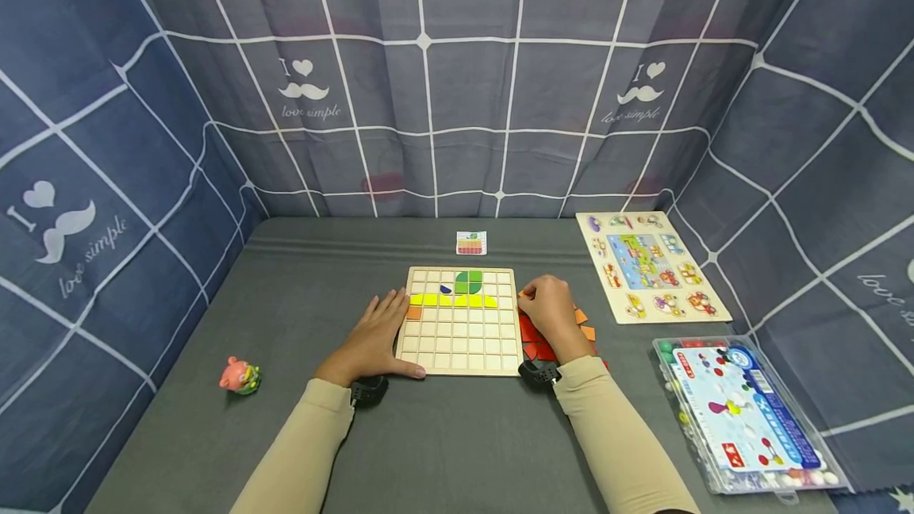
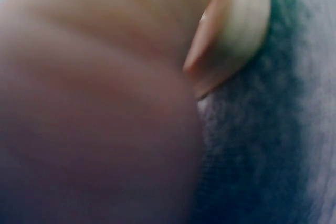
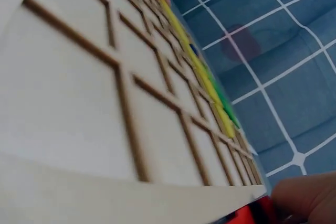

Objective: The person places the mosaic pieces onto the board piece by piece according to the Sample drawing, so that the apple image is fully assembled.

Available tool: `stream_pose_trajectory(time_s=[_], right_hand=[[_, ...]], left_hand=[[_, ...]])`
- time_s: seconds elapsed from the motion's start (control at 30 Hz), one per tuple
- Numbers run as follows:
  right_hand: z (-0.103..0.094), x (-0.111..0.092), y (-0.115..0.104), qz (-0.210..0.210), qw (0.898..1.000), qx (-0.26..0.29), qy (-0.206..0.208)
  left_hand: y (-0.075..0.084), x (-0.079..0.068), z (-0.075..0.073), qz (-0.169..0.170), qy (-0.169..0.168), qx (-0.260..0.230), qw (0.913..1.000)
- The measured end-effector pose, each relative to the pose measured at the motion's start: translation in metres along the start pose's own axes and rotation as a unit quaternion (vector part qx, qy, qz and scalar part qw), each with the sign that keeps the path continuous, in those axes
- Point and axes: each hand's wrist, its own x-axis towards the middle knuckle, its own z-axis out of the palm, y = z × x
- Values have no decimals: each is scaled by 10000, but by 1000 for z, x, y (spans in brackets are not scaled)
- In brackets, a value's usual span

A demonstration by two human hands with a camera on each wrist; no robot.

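On my head view, the gridded wooden board (image 1: 458, 345) lies midway between the worktop's (image 1: 457, 443) side edges. The left hand (image 1: 373, 337) spreads against it; the right hand (image 1: 551, 314) curls beside red tiles (image 1: 529, 329), holding what I cannot tell.

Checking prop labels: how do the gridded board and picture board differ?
The gridded board mostly shows bare cells; the picture board shows colourful pictures. The left hand touches the gridded board; no hand touches the picture board. In the head view, the gridded board sits roughly straight; the picture board, angled. Both look pale.
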Motion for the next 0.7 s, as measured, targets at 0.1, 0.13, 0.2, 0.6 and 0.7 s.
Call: stream_pose_trajectory(time_s=[0.1,0.13,0.2,0.6,0.7], right_hand=[[4,0,0,49,9997,167,195],[4,-1,0,76,9995,208,243],[5,-1,0,103,9989,312,325],[16,-6,-30,-1081,9883,1064,128],[25,-5,-44,-1666,9777,1266,-200]], left_hand=[[-1,0,0,-32,-25,27,10000],[-1,0,1,-49,-45,35,10000],[-2,0,1,-74,-63,49,9999],[-4,1,3,-87,-43,33,9999],[-4,1,3,-99,-64,44,9999]])
